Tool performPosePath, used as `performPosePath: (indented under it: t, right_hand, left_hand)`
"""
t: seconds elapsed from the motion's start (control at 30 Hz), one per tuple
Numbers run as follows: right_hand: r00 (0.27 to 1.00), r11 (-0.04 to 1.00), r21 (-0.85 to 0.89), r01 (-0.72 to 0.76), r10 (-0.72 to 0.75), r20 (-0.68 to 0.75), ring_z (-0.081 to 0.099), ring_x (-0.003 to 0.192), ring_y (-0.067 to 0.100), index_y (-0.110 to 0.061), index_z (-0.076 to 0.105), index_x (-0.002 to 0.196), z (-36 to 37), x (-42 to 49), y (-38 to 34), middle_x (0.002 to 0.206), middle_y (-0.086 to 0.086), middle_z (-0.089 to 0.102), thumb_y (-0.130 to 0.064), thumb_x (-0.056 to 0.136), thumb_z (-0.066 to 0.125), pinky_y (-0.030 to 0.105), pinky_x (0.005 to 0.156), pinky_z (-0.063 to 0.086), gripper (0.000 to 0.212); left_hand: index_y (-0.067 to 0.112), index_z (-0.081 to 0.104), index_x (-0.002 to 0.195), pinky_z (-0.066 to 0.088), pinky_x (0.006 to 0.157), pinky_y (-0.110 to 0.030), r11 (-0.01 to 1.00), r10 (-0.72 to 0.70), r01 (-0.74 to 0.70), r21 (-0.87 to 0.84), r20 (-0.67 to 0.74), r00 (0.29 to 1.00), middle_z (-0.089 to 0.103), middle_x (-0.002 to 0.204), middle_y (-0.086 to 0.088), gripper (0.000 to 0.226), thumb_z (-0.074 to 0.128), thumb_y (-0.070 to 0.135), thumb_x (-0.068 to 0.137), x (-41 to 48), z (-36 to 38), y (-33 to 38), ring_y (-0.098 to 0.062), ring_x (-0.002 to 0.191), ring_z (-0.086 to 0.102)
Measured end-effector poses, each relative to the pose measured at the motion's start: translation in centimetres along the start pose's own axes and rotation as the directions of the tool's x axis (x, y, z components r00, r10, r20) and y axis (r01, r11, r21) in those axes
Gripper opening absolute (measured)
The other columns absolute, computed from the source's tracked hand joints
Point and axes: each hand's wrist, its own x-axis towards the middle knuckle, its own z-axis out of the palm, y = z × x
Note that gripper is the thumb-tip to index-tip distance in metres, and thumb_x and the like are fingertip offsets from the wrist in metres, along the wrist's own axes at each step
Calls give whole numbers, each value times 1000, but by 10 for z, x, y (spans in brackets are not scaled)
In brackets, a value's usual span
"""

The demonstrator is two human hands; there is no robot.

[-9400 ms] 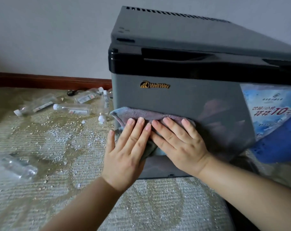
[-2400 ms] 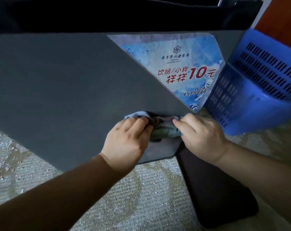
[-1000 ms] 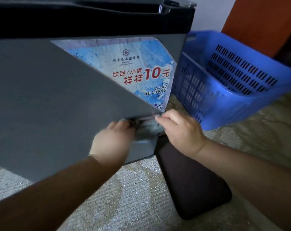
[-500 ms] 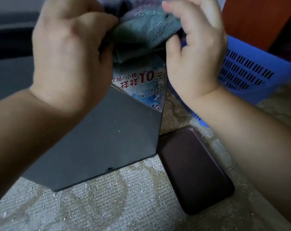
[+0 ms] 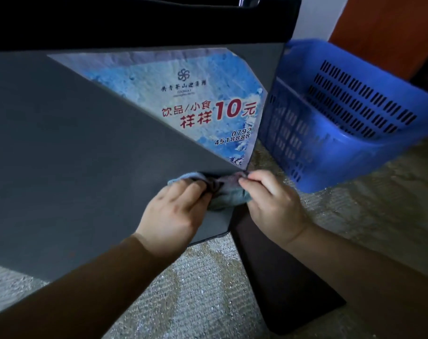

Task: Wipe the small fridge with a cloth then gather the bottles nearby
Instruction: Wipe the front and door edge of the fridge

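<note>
Both your hands, left (image 5: 176, 214) and right (image 5: 273, 206), pinch the bunched cloth (image 5: 222, 192) between them against the fridge (image 5: 73, 152), so fingertip pressure scrubs just under the sticker (image 5: 183, 101).

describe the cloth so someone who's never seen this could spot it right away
Start at the big grey fridge filling the left of the view and follow its front down to the lower right corner, just under the blue sticker. There the left hand and right hand press a small bunched cloth against the panel. It is the only soft, crumpled thing, pale blue-grey with a purplish fold.
</note>
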Motion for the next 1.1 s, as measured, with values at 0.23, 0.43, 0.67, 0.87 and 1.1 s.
performPosePath:
  t: [0.23, 0.43, 0.67, 0.87, 1.1]
  right_hand:
    - [979, 997, -15, 82, -77, 188, 62, 52, 23, -4, 74, 83, 39, -47, 9, 72, 8, 66, -10, 96, 45, 30, 42, 52, 32]
    - [896, 991, -59, 119, -82, 436, 51, 40, 19, -10, 72, 74, 72, -88, 10, 60, 3, 55, -10, 65, 81, 24, 31, 42, 13]
    - [724, 987, -160, -16, 122, 679, 48, 32, 16, -17, 70, 61, 94, -103, -12, 57, -1, 53, -14, 21, 91, 19, 25, 32, 45]
    - [752, 966, -169, -195, 258, 606, 51, 38, 18, -20, 66, 61, 88, -94, -28, 60, -2, 52, -8, 37, 85, 22, 27, 33, 33]
    - [949, 989, 59, -138, 115, 293, 58, 50, 27, -7, 73, 81, 51, -26, -64, 66, 8, 55, -9, 72, 44, 27, 37, 47, 30]
  left_hand:
    - [3, 74, 80, 39, 71, -33, 998, 39, -45, 45, 135, 990, 70, 81, -10, 32, 43, 7, 83, -49, 44, 8, -24, 78, 43]
    - [10, 76, 74, 54, 53, -24, 999, 3, -22, 40, 416, 909, 67, 74, -2, 28, 49, 10, 68, -84, 74, 13, -19, 59, 62]
    - [13, 75, 67, 52, 47, -21, 990, -107, 141, -7, 615, 782, 66, 68, 1, 44, 89, 12, 26, -104, 82, 15, -17, 54, 63]
    - [20, 70, 57, 45, 35, -23, 952, -267, 302, 43, 594, 759, 59, 59, 4, 44, 92, 13, 19, -96, 62, 14, -15, 44, 58]
    - [9, 75, 85, 56, 51, -30, 929, -343, 369, -30, 306, 888, 69, 82, -4, 28, 50, 13, 74, -88, -14, -20, -27, 67, 64]
